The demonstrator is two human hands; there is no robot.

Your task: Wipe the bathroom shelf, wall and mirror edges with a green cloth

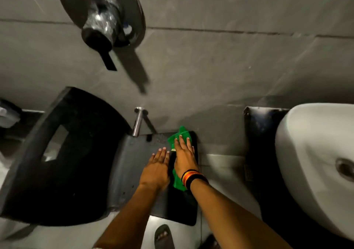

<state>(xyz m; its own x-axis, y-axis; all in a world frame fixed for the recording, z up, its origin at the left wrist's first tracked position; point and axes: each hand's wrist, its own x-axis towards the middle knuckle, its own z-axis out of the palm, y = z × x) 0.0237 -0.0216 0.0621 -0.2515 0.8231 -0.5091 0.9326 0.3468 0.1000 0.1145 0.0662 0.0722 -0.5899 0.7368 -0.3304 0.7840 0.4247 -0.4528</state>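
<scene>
A green cloth (180,136) lies on a dark shelf (134,153) fixed to the grey wall (210,66). My right hand (184,156) presses flat on the cloth near the shelf's far right corner, fingers stretched toward the wall; part of the cloth also shows below the wrist. My left hand (158,167) rests flat on the bare shelf just left of the cloth, holding nothing. No mirror is in view.
A chrome shower valve (103,19) with a black lever juts from the wall above. A chrome rod (138,121) joins shelf and wall. A large black curved fixture (63,153) sits left; a white basin (316,162) right. My sandalled foot (163,237) is below.
</scene>
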